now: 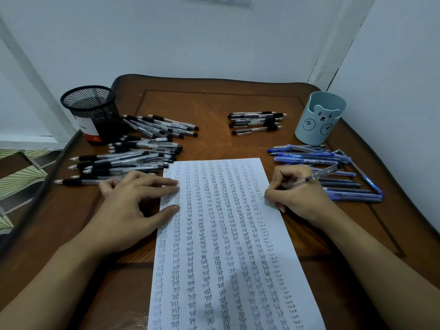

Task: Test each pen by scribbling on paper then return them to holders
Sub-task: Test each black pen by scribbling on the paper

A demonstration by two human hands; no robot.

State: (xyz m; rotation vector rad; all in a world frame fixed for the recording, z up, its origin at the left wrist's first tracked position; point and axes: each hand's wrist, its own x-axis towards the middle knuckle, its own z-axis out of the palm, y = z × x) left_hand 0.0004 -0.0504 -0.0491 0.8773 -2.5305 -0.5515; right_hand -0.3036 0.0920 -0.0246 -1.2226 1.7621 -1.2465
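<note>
Brown counter [214, 98]: my right fingers [277, 185] pinch a pen [316, 176] mid-scribble on paper [226, 258] under flat left fingers [162, 181]; next, probably the blue holder [320, 120] beyond.

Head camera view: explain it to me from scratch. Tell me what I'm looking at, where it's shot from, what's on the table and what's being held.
There is no machine here. A person works with bare hands, and the single picture comes from a camera worn on their head, looking forward and down. The left hand lies with straight fingers on the left edge of the paper, a sheet filled with columns of the word "test". The right hand grips a clear pen with its tip near the sheet's right edge. On the wooden table, a heap of black pens lies beside a black mesh holder at the far left. A smaller group of black pens sits at the back, and blue pens lie at the right, near a light blue bear holder.
</note>
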